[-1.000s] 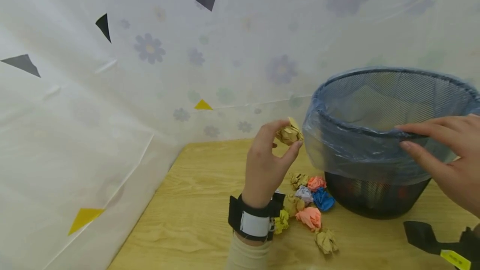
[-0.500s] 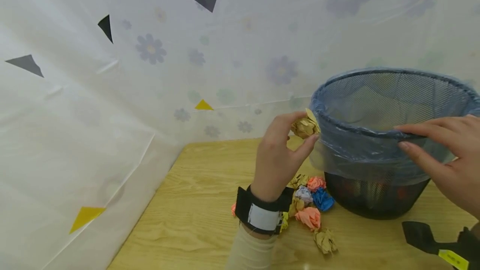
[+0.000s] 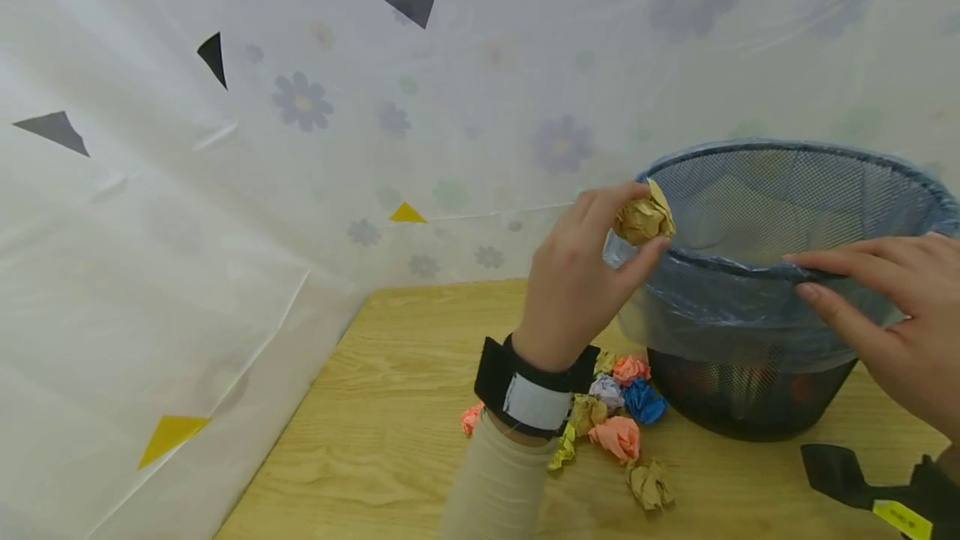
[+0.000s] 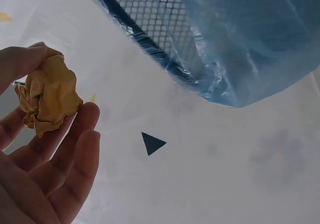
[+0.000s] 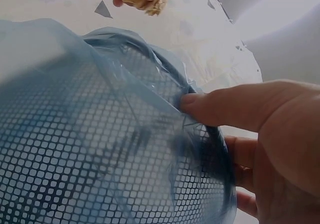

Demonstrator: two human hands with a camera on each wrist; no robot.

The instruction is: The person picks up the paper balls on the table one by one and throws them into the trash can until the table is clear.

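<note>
My left hand [image 3: 581, 273] pinches a crumpled tan paper ball [image 3: 642, 219] between thumb and fingertips, right at the left rim of a black mesh wastebasket [image 3: 750, 390] lined with a blue plastic bag [image 3: 720, 307]. The left wrist view shows the same paper ball [image 4: 47, 99] held in my fingers with the bag-covered rim [image 4: 165, 48] above it. My right hand [image 3: 877, 315] grips the near rim of the basket, thumb outside and fingers over the edge; the right wrist view shows its thumb [image 5: 235, 108] pressed on the mesh wastebasket [image 5: 100, 164].
Several crumpled paper balls, orange [image 3: 619, 437], blue [image 3: 643, 401], tan [image 3: 651, 483] and others, lie on the wooden table [image 3: 390, 407] left of the basket. A flowered plastic sheet [image 3: 300, 107] walls in the back and left. A black strap with a yellow tag [image 3: 862, 486] lies at bottom right.
My left hand has lifted the tan paper ball up and to the right, from beside the basket's wall to its rim. The right hand has stayed on the rim.
</note>
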